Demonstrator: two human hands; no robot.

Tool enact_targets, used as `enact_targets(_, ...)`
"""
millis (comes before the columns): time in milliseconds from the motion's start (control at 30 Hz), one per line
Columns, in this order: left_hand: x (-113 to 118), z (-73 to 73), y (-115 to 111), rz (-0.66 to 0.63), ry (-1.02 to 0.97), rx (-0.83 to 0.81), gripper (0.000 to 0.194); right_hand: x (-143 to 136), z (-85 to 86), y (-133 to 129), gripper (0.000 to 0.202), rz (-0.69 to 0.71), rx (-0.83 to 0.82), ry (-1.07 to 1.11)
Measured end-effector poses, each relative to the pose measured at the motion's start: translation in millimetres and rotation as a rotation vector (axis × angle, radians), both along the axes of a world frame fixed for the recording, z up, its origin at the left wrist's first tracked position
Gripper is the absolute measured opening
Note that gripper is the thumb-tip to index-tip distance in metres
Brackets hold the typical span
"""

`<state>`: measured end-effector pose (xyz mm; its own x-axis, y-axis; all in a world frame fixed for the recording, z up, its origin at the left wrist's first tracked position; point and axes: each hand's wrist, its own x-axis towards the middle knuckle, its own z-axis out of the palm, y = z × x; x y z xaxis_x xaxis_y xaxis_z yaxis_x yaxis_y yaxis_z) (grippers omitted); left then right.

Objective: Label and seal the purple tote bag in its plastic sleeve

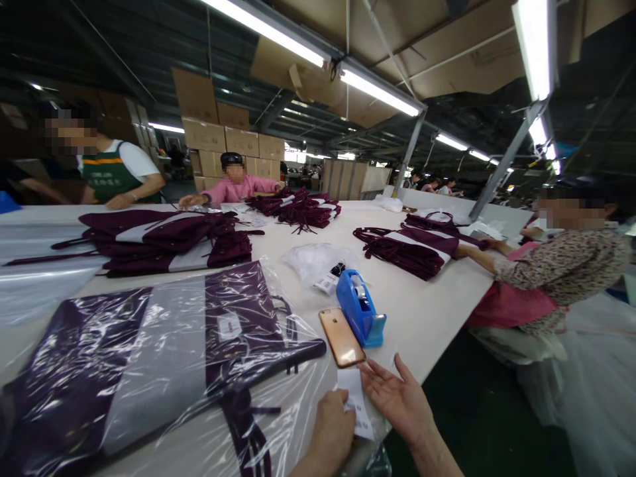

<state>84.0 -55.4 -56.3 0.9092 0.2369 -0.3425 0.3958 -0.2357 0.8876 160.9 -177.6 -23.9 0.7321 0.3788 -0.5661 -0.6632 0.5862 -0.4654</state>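
My left hand (328, 427) is closed on a strip of white printed labels (358, 404) at the table's front edge. Beside it my right hand (397, 397) is open, palm turned up and thumb spread, its fingertips by the strip's edge. Just beyond the strip lies a gold phone (340, 338), back up. A blue tape dispenser (358, 308) stands against the phone's right side. To the left, a purple and grey bag (163, 351) lies flat inside clear plastic, its dark straps toward my left hand.
Folded purple bags are piled at the left (163, 238), at the back (303, 207) and at the right (412, 248). Crumpled clear plastic (311, 262) lies behind the dispenser. Co-workers are around the white table (278, 242); one at the right handles bags.
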Motion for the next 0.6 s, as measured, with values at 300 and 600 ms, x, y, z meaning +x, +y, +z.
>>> enact_targets(300, -4.2, 1.8, 4.4, 0.009, -0.019, -0.022, 0.022, -4.8, -10.0, 7.9, 0.038, -0.095, 0.161, 0.077)
enact_targets(600, -6.2, 9.0, 8.7, 0.044, -0.015, -0.095, 0.026, -5.1, 7.4, 19.1, 0.026, -0.173, 0.052, 0.043)
